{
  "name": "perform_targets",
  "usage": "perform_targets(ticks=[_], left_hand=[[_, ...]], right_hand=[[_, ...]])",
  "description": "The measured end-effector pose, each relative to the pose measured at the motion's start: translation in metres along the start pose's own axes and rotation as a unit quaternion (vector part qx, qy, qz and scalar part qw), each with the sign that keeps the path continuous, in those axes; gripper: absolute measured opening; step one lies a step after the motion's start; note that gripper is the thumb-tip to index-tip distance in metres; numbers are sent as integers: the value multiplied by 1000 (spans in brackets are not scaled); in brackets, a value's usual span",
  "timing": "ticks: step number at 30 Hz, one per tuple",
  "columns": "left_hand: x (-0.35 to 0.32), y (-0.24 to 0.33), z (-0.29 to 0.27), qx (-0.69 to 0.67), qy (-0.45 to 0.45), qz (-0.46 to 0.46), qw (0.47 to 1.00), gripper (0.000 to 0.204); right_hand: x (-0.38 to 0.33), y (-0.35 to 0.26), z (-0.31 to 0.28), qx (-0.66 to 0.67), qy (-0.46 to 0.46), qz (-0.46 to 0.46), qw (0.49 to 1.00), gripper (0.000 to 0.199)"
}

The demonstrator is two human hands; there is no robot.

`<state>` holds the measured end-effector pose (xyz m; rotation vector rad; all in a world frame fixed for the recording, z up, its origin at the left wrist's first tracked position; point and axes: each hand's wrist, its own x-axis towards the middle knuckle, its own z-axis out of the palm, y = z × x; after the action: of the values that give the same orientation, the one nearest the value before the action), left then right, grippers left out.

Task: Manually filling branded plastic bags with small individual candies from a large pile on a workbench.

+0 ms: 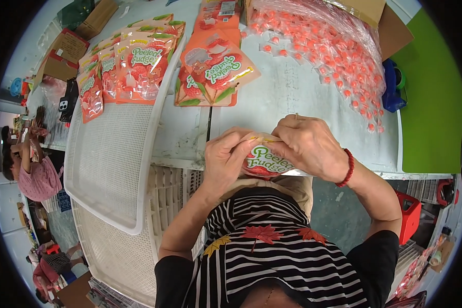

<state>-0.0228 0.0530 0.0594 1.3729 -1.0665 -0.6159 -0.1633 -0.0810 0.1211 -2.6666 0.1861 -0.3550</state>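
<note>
Head cam: your left hand and right hand both grip one orange candy pouch at its top edge, fingers closed on it, held just above the near edge of the white table, close to your chest. Behind it on the table lie flat empty pouches. A white mesh tray to your left carries a row of filled pouches. Far right of the table: big clear bag of small wrapped candies.

Black short sleeves, black-and-white striped apron with maple leaves, red bead bracelet
</note>
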Motion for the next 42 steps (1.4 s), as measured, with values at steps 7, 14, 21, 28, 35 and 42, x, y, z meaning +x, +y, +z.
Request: perform_targets(ticks=[7, 14, 21, 28, 35, 42], left_hand=[[2, 0, -7, -42, 3, -31, 999, 12], [6, -1, -11, -29, 15, 4, 999, 12], [9, 0, -12, -28, 13, -16, 999, 12], [11, 3, -14, -42, 18, -13, 999, 12], [14, 0, -23, -115, 52, -57, 990, 13], [19, -5, -20, -119, 57, -70, 989, 15]], right_hand=[[-12, 6, -1, 9, -30, 35, 999, 20], [-21, 14, -2, 46, -6, 39, 998, 17], [-25, 18, -1, 64, 6, 49, 997, 19], [-28, 17, -2, -8, 10, 38, 999, 19], [-30, 16, -6, 117, 1, 58, 991, 20], [-24, 29, -7, 66, -13, 53, 996, 21]])
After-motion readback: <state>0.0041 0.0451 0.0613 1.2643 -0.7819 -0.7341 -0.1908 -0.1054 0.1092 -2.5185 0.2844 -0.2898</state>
